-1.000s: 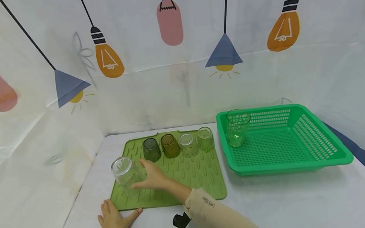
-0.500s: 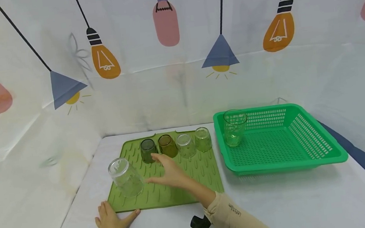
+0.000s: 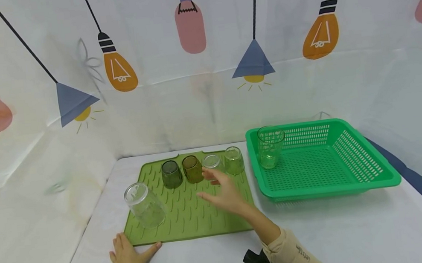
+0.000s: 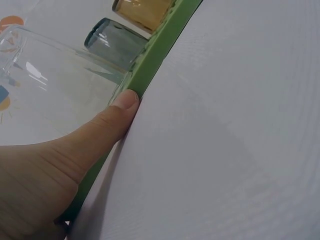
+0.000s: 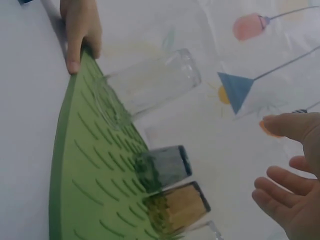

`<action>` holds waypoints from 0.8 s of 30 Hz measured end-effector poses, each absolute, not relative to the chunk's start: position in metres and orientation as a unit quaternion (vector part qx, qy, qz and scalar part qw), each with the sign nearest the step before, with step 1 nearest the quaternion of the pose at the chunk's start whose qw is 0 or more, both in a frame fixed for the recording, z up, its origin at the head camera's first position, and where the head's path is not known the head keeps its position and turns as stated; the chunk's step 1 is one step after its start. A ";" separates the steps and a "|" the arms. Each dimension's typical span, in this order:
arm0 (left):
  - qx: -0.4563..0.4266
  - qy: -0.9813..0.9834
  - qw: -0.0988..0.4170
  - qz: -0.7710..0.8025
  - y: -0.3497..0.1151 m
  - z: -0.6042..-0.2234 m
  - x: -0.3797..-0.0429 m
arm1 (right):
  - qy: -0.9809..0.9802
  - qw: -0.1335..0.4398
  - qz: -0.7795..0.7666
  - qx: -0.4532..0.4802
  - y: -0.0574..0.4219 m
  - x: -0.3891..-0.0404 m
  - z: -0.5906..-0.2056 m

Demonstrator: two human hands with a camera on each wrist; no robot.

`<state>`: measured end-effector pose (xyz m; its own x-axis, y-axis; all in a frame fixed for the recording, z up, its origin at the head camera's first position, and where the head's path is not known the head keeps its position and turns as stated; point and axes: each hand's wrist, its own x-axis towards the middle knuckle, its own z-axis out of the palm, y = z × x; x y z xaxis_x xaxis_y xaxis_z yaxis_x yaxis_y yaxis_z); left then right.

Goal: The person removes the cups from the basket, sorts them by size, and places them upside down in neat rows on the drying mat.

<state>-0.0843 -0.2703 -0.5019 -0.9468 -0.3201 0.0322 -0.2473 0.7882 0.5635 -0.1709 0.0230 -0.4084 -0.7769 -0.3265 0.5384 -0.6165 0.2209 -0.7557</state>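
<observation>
On the green drying mat (image 3: 189, 219) a large clear glass (image 3: 145, 207) stands upside down near the left front corner. Along the back of the mat sit a grey glass (image 3: 172, 176), an amber glass (image 3: 192, 170), a small clear glass (image 3: 212, 161) and a pale green glass (image 3: 234, 161). My left hand (image 3: 128, 258) lies at the mat's front left corner; its thumb (image 4: 107, 122) touches the mat's edge in the left wrist view. My right hand (image 3: 225, 192) hovers over the mat's right part with loosely bent fingers, holding nothing, and partly covers the small clear glass.
To the right of the mat stands a green plastic basket (image 3: 329, 192). A tall clear glass (image 3: 270, 148) leans upright in its left end. A printed sheet (image 3: 208, 106) hangs behind the white table (image 3: 209, 260).
My right hand has drawn away from the large clear glass and moved right across the mat, leaving the glass standing. The left hand stays at the corner. The head view has shifted slightly.
</observation>
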 end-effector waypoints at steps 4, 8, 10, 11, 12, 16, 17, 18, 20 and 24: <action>0.150 -0.944 0.064 -0.286 -0.271 -0.502 -0.084 | -0.770 0.162 0.548 0.285 0.041 -0.167 -0.408; 0.150 -0.944 0.067 -0.285 -0.272 -0.502 -0.084 | -0.783 0.175 0.540 0.256 0.058 -0.164 -0.405; 0.149 -0.945 0.066 -0.284 -0.272 -0.502 -0.084 | -0.783 0.180 0.540 0.249 0.068 -0.164 -0.406; 0.149 -0.945 0.064 -0.284 -0.272 -0.501 -0.085 | -0.784 0.185 0.539 0.248 0.072 -0.164 -0.407; 0.149 -0.945 0.062 -0.284 -0.272 -0.501 -0.085 | -0.784 0.189 0.538 0.245 0.077 -0.164 -0.408; 0.150 -0.945 0.053 -0.285 -0.271 -0.500 -0.086 | -0.792 0.212 0.526 0.225 0.099 -0.165 -0.413; 0.150 -0.945 0.053 -0.284 -0.271 -0.500 -0.086 | -0.795 0.214 0.524 0.218 0.104 -0.166 -0.414; 0.150 -0.945 0.053 -0.285 -0.272 -0.500 -0.086 | -0.798 0.216 0.522 0.210 0.109 -0.166 -0.415; 0.151 -0.945 0.056 -0.285 -0.272 -0.500 -0.086 | -0.801 0.213 0.524 0.197 0.119 -0.167 -0.415; 0.151 -0.946 0.055 -0.283 -0.272 -0.501 -0.085 | -0.803 0.215 0.525 0.183 0.137 -0.171 -0.416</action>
<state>-0.0854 -0.2723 -0.5012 -0.9481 -0.3174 0.0182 -0.2554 0.7943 0.5512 -0.1709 0.1368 -0.4165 -0.8406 -0.0683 0.5374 -0.5195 0.3824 -0.7641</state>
